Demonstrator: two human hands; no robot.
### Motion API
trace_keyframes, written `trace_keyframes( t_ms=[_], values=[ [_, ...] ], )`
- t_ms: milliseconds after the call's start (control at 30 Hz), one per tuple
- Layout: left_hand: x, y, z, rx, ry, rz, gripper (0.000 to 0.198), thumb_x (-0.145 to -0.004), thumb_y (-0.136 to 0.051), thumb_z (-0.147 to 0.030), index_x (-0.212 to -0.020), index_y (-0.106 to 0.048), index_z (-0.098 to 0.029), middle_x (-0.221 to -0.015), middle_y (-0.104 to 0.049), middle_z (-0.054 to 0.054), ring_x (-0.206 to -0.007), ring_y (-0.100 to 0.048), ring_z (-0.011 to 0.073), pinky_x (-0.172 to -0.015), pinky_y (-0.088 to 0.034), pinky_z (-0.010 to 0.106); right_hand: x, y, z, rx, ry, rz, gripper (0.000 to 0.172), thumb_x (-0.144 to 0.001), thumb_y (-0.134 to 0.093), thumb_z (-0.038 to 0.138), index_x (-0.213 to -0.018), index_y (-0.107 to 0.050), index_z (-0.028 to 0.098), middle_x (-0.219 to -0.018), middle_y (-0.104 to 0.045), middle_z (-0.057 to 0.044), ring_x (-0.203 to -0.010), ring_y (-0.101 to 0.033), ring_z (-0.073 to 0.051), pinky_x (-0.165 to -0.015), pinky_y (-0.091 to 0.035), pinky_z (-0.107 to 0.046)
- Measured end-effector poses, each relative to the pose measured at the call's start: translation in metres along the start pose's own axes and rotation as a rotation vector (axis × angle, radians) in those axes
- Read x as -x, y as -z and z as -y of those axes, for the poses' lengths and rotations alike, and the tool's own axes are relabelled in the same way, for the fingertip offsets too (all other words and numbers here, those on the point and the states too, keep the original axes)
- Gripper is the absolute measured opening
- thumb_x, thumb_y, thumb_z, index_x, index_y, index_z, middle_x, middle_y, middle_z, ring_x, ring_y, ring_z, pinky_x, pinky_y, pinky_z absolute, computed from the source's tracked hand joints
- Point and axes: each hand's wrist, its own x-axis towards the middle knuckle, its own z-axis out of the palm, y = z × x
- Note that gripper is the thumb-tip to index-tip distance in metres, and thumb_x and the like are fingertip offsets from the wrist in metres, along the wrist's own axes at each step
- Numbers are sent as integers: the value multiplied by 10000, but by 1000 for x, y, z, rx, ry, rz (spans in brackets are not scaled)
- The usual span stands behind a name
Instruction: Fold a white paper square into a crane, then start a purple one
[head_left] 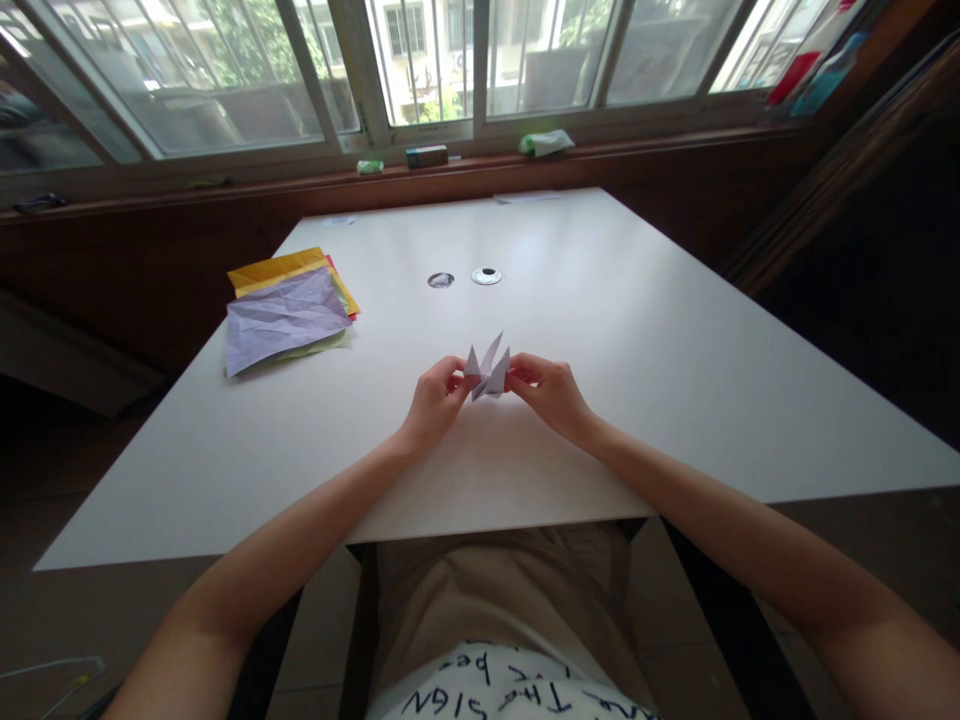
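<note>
A small folded paper figure point(487, 371), pale lilac with three pointed tips standing up, is held just above the white table point(675, 360). My left hand point(437, 400) pinches its left side with fingers closed. My right hand point(550, 392) pinches its right side the same way. Both hands sit near the middle of the table, close to the front edge.
A stack of coloured paper sheets point(289, 310) lies at the left, a creased lilac sheet on top of yellow, red and green ones. Two round cable holes point(486, 276) sit beyond the hands. Small items point(426, 156) rest on the window sill behind.
</note>
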Motion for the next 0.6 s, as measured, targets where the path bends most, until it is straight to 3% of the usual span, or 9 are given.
trace_keyframes(
  t_ms=[600],
  values=[
    [0,1,-3,25,11,10,124,-782,-549,-286,-739,-542,-170,-666,-612,-3,-628,-594,116,-559,-427,209,0,0,-1,30,25,5,124,-781,-536,244,-798,-647,191,-700,-688,-11,-655,-641,-142,-637,-473,-257]
  ],
)
